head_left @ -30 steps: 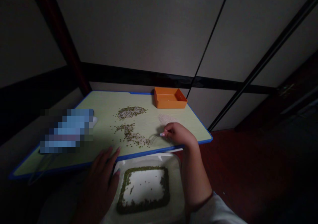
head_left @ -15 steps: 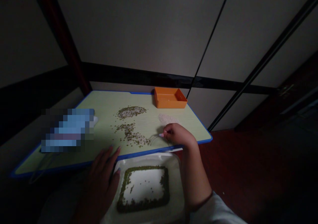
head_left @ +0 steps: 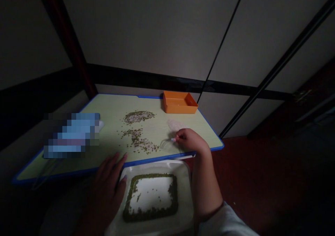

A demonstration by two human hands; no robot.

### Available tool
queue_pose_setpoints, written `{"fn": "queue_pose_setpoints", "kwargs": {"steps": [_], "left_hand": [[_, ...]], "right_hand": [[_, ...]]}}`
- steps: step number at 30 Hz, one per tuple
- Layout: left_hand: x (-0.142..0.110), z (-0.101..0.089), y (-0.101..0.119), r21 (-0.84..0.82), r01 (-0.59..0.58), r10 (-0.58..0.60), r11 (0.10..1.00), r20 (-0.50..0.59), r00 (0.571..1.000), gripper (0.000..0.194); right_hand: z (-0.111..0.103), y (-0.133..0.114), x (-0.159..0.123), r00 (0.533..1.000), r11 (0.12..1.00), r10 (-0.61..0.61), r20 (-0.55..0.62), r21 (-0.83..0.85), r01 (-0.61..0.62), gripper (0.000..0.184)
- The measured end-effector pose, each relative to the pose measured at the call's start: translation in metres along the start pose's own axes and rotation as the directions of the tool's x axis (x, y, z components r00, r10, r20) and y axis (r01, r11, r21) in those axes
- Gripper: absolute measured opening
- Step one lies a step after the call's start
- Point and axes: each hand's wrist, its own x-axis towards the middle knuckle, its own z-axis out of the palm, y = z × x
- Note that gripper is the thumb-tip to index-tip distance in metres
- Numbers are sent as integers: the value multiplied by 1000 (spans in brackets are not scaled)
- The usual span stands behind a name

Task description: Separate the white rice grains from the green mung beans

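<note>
- Nearest is the white tub [head_left: 187, 194], in front of the table's near edge; green grains line the border of its floor, with a few loose in the middle.
- The left hand [head_left: 110, 176] is beside the tub, its fingers moderately wide, fingertips at the table edge. I see nothing in its grasp; contact with the tabletop is too dark to tell.
- The right hand [head_left: 191, 140] is over the table, thumb and fingers drawn narrow. Faint curved lines [head_left: 164, 142] show by the fingertips; whether anything is pinched there, I cannot tell.
- The lower scatter of mixed green and pale grains [head_left: 142, 143] lies left of the right fingertips and just beyond the left ones. Its long axis slants from far left to near right; the right hand is nearer its right end, the left hand its left part.
- A pixelated blue shape [head_left: 75, 134] lies well left.
- A pale patch [head_left: 175, 125] is just beyond the right hand.
- The upper pile [head_left: 138, 116], wider than deep, is farther off.
- Farthest on the table, the orange box [head_left: 181, 109] sits upright at the back right.
- Against the earlier frame, the right hand is slightly farther right; the lower scatter looks much the same.
</note>
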Motion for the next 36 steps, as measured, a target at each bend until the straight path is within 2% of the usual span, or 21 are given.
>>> {"fn": "queue_pose_setpoints", "kwargs": {"steps": [5, 12, 17, 29, 36], "left_hand": [[1, -1, 2, -4, 9, -9, 1000, 17, 1000, 61], [1, 0, 0, -6, 6, -6, 1000, 20, 1000, 60], [1, -1, 0, 4, 3, -3, 1000, 24, 1000, 60], [1, -2, 3, -13, 9, -9, 1000, 19, 1000, 59], [1, -1, 2, -10, 8, -8, 1000, 18, 1000, 59]], "right_hand": [[1, 1, 0, 997, 995, -77, 7, 62, 77, 35], [3, -2, -1, 994, 990, -88, 69, 116, 80, 32], [8, -10, 4, 986, 991, -115, 119, 81, 106, 32], [0, 4, 0, 995, 998, 55, 86, -5, -55, 29], [-4, 9, -4, 993, 997, 72, 91, -10, -71, 30]]}}
